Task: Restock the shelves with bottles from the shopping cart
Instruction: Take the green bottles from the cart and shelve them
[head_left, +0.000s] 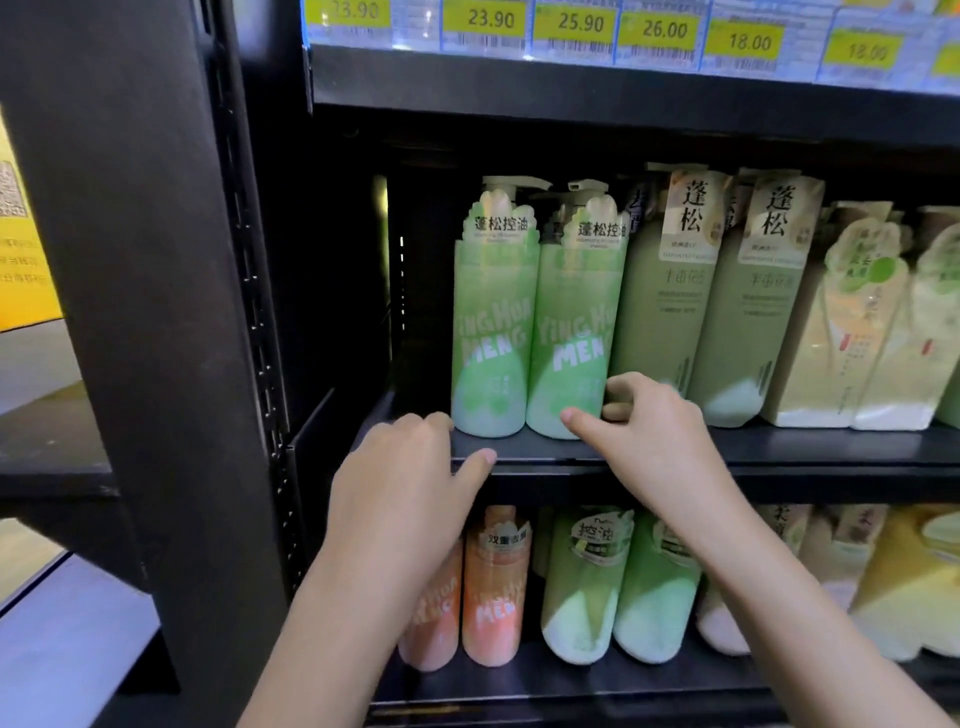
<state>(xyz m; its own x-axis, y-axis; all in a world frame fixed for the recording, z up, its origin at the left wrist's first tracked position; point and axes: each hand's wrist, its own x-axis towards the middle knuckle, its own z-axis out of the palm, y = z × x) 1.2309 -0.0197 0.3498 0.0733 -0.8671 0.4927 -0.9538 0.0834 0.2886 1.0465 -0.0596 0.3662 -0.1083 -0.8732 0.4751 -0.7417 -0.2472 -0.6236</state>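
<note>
Two green bottles (535, 317) stand upright at the left end of the middle shelf (779, 447). The right hand (639, 421) pinches the base of the right-hand one, its fingers partly hidden behind it. The left hand (410, 478) rests open on the shelf edge, holding nothing. Lower bottles (587, 587) are partly hidden by the arms.

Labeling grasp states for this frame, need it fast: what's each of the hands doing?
Left hand: open, holding nothing, fingertips by the left green bottle.
Right hand: loosely curled at the second green bottle base; no firm grip visible.
</note>
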